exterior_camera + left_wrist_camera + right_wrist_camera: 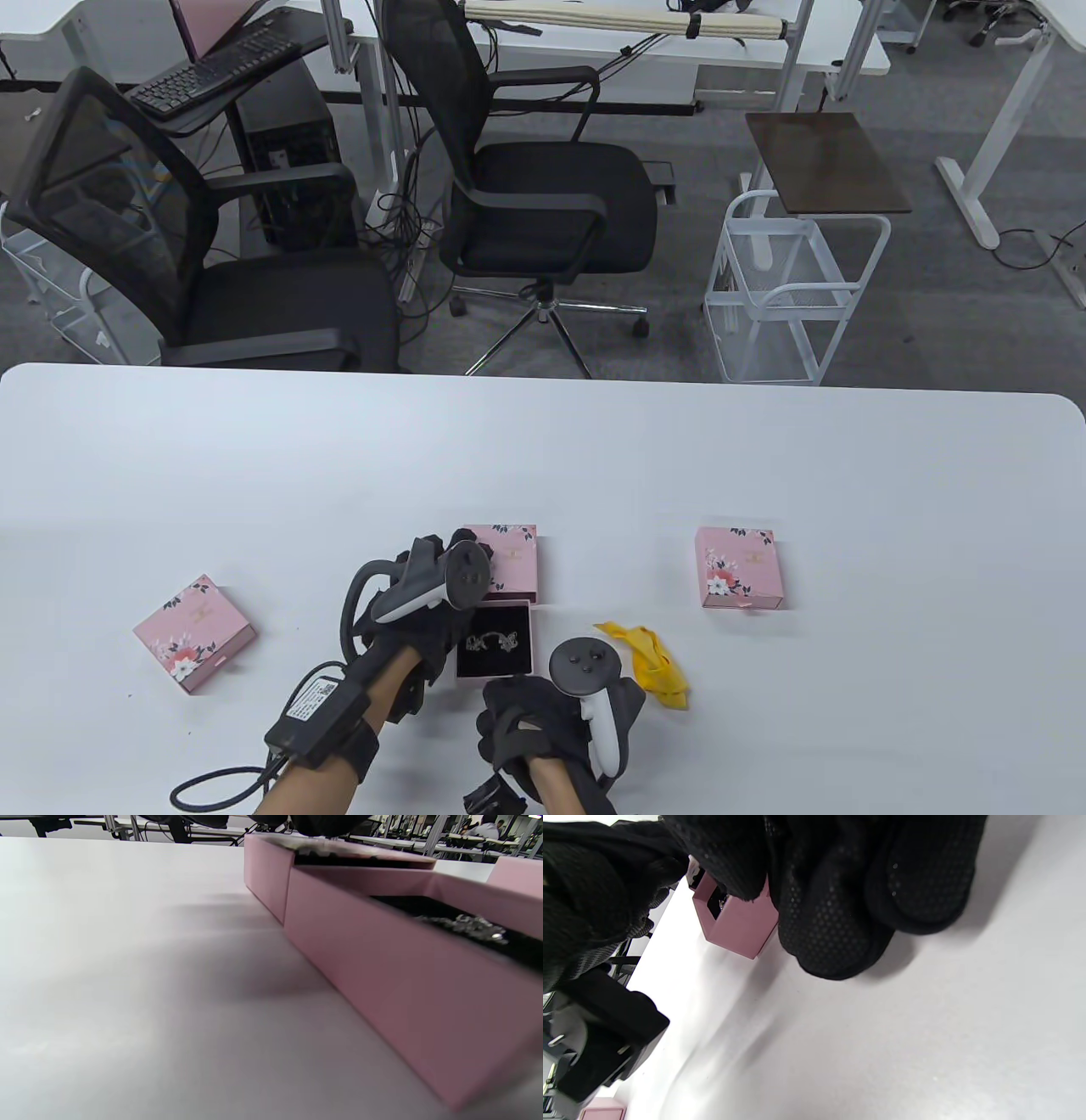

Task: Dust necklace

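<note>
Two gloved hands are at the near edge of the worktop, one on each side of the open drawer of a pink jewellery box. The right hand is just in front of the drawer. In the right wrist view its fingers are curled down onto the worktop and the near wall of the drawer, but I cannot tell if they grip it. The left hand is at the left side of the drawer. Its fingers are hidden under the tracker, so I cannot tell how they lie.

The necklace lies inside the drawer on the black lining, silver, with a butterfly-shaped part. I judge it light, limp and easy to tangle; the best hold is probably a gentle pinch on the chain beside the pendant.

A yellow cloth lies crumpled just right of the drawer. Behind the drawer is the box sleeve. Two closed pink boxes are further away, one left and one right.
</note>
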A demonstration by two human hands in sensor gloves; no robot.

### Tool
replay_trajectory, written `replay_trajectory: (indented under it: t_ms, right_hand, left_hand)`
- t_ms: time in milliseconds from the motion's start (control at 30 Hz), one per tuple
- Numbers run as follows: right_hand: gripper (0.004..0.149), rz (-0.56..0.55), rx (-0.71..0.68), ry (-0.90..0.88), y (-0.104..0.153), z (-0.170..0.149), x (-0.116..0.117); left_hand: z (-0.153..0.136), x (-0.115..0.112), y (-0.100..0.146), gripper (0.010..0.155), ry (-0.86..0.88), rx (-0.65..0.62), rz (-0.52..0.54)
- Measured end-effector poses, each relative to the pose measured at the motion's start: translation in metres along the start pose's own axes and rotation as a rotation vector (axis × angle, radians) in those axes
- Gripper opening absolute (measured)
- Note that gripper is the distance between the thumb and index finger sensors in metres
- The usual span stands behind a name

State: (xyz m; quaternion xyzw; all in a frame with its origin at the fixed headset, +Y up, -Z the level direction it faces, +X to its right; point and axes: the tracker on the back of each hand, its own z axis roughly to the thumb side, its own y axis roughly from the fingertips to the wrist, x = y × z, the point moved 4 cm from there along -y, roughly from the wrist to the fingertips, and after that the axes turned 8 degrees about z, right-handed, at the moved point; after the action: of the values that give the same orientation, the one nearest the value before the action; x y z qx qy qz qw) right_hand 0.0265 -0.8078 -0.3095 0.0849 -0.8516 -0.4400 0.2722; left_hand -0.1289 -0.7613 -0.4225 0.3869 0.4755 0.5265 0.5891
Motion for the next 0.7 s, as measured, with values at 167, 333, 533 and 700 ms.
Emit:
replay_trajectory:
  t_ms: [167, 333, 533, 700]
  right_hand:
    - [0.051, 0.034, -0.033, 0.079, 0.013, 0.004, -0.012]
    - [0.041, -0.089, -0.169, 0.153, 0.028, 0.024, -0.038]
    - [0.041, -0.36, -0.319, 0.424, 0.027, 0.063, -0.05]
    - [0.044, -0.384, -0.313, 0.649, 0.013, 0.079, -0.037]
  left_hand:
    - [-0.005, 0.017, 0.024, 0.056, 0.036, -0.031, 0.061]
    - [-0.014, 0.033, 0.061, 0.057, 0.129, -0.051, 0.154]
    - [-0.018, 0.039, 0.099, 0.061, 0.158, -0.049, 0.241]
    - [-0.018, 0.038, 0.11, 0.062, 0.186, -0.042, 0.284]
